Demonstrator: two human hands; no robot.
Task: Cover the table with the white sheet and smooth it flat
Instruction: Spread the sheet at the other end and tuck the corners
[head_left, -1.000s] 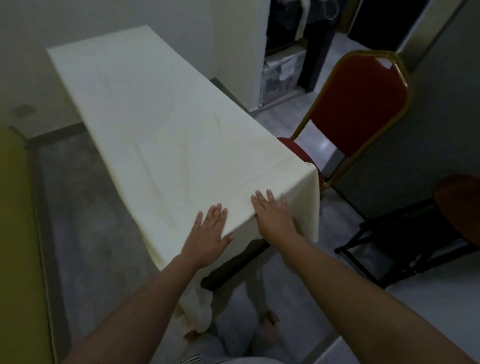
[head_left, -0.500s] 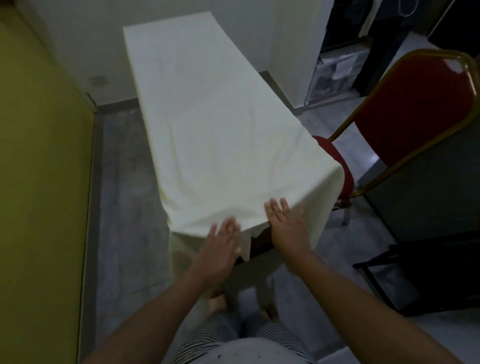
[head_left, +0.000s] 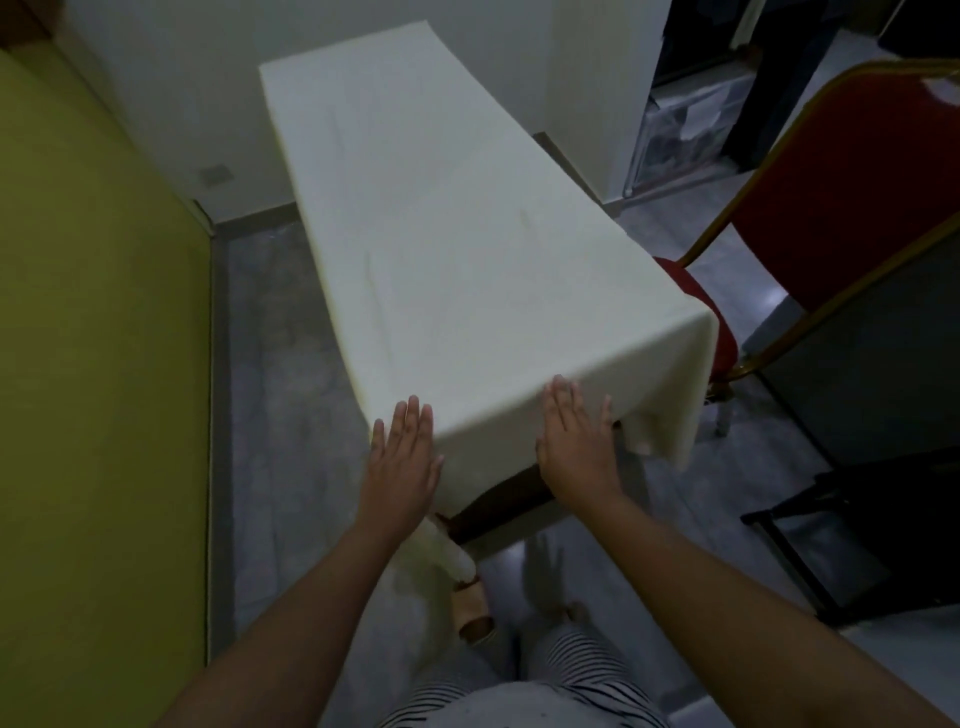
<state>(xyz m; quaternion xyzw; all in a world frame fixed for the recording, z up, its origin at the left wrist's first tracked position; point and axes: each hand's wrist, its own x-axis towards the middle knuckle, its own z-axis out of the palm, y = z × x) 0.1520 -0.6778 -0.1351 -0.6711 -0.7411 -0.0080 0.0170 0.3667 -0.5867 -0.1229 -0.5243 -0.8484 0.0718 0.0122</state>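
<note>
- Grey, stone-patterned floor (head_left: 280, 415) is spreading under both hands, and a flat yellow-green wall (head_left: 93, 364) is standing well to the left of the left hand.
- The left hand (head_left: 402, 462) is lying open and flat, with its fingers straight and close together. It is touching the near left corner of the white sheet (head_left: 457, 234), where the cloth is bending over the edge.
- The right hand (head_left: 576, 447) is lying near it on the right side. It is also open, with straight fingers slightly apart, and is pressing the sheet at the near edge. Neither hand is gripping anything.
- The sheet is covering the long, narrow table (head_left: 498, 506) from the hands away to the far wall. It is a matte, cream-white cloth, and it is looking mostly smooth, with a few faint creases ahead of the left hand.
- To the right of the right hand, one corner of the sheet is hanging down in a soft fold. Below the left wrist, a longer piece is hanging toward the floor.
- Between the two wrists, a dark wooden part of the table is showing under the cloth.
- A chair (head_left: 857, 197) with red padding and a gold metal frame is standing to the right of the right hand, with its seat just beside the hanging side of the sheet.
- A black folding frame (head_left: 857, 519) is standing further to the right.
- Striped clothing (head_left: 519, 696) is showing below the forearms.
</note>
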